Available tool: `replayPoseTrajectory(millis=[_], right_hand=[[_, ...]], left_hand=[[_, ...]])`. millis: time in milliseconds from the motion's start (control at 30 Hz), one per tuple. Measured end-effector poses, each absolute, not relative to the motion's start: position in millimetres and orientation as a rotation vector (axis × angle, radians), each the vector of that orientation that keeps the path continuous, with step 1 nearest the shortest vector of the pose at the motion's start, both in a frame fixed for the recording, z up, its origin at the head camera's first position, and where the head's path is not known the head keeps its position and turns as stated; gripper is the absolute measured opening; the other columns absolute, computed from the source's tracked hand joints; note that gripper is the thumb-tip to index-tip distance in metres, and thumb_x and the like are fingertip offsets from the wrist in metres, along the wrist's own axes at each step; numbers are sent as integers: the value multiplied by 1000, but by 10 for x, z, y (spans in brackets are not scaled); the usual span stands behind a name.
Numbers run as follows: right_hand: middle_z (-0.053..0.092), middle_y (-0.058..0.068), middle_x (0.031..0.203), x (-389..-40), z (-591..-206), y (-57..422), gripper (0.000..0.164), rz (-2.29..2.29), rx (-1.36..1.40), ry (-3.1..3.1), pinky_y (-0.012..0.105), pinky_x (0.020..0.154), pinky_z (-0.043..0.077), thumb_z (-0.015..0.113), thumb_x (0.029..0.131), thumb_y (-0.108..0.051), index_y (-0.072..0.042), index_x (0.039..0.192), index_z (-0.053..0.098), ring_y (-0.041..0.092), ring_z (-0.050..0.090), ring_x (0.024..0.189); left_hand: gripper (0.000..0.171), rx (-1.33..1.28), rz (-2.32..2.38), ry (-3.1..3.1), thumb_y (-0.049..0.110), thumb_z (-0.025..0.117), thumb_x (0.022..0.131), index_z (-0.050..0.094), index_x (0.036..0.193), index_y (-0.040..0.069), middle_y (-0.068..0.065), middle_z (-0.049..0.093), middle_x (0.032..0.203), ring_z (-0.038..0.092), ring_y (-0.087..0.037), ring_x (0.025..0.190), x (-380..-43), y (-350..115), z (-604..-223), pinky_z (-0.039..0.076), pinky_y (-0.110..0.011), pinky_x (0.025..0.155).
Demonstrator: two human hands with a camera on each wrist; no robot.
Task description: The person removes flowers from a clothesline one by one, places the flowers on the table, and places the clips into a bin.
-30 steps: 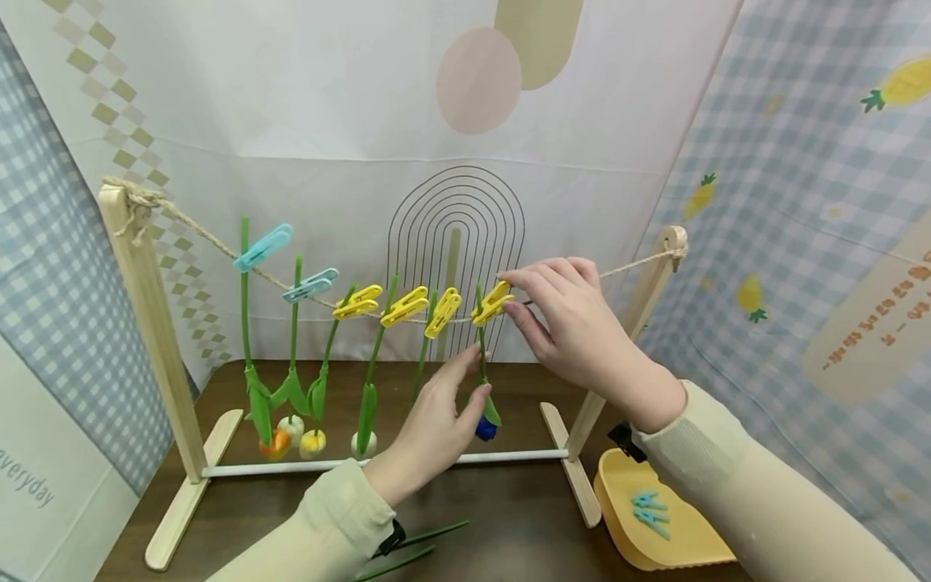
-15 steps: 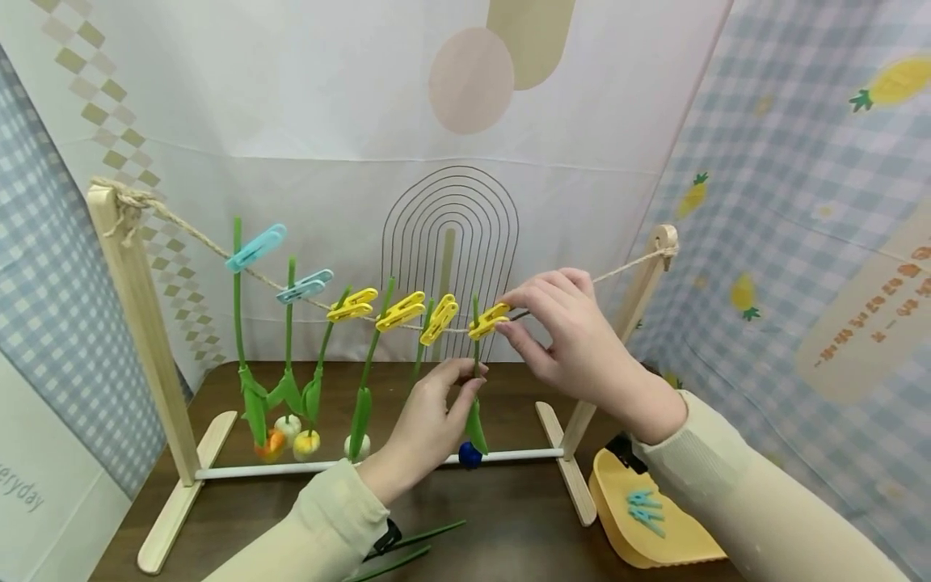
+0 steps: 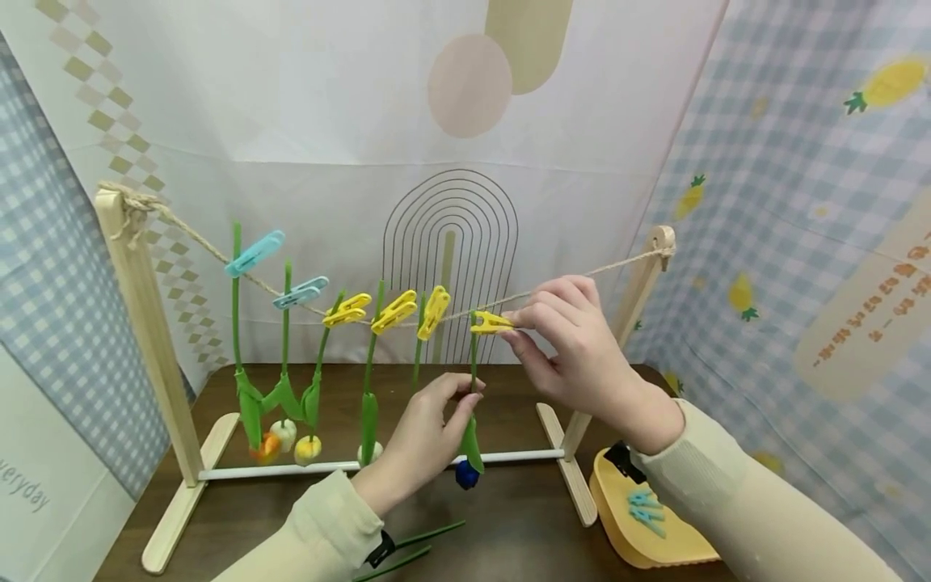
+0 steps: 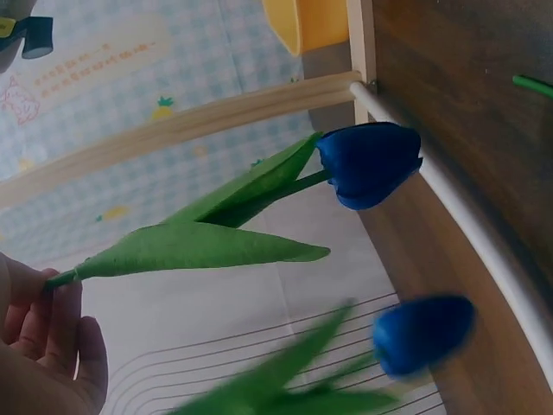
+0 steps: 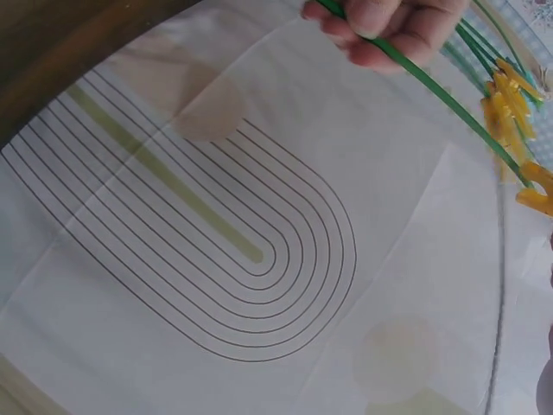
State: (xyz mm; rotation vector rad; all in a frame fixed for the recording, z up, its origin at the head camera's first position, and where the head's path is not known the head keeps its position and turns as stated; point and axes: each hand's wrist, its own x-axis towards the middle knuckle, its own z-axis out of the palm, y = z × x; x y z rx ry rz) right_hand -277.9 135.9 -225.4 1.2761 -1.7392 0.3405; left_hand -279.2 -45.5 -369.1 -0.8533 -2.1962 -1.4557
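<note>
My left hand (image 3: 425, 436) pinches the green stem of a blue tulip (image 4: 371, 164) that hangs bloom down. My right hand (image 3: 570, 352) pinches a yellow clothespin (image 3: 490, 323) by its handle ends. The stem's upper end is right at the clothespin's mouth, also in the right wrist view. In the head view the clothespin sits just below the rope (image 3: 553, 288). Other tulips hang left on that rope, under light-blue clothespins (image 3: 301, 293) and yellow clothespins (image 3: 395, 312). A second blue tulip (image 4: 423, 333) shows in the left wrist view; my left hand hides its bloom in the head view.
A wooden stand (image 3: 149, 339) carries the rope, with a white bar (image 3: 291, 470) low between its posts. A yellow tray (image 3: 614, 533) with blue clothespins (image 3: 646, 511) lies right. Green stems (image 3: 429, 533) lie on the brown table (image 3: 502, 541) near the front.
The yellow clothespin in my right hand has come away from the rope, and the rope now runs straighter. My left hand and the blue tulip have moved slightly down.
</note>
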Motion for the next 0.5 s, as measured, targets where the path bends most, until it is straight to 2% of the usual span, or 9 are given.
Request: replayPoseTrajectory(millis=[300, 500], right_hand=[[63, 6, 80, -2760, -2290, 1357, 20, 401, 1262, -1714, 45, 77, 38, 60, 96, -21, -2, 90, 64, 28, 52, 77], [62, 5, 78, -2781, -2378, 1384, 22, 427, 1255, -1725, 40, 74, 40, 60, 95, -22, -1, 86, 62, 25, 52, 74]], left_hand=[[14, -916, -1452, -2290, 15, 58, 99, 64, 111, 15, 8, 63, 106, 59, -4, 96, -2726, -491, -3798, 52, -27, 79], [14, -927, -1469, -2364, 18, 57, 100, 64, 112, 18, 9, 63, 105, 59, -4, 94, -2692, -536, -3893, 51, -27, 76]])
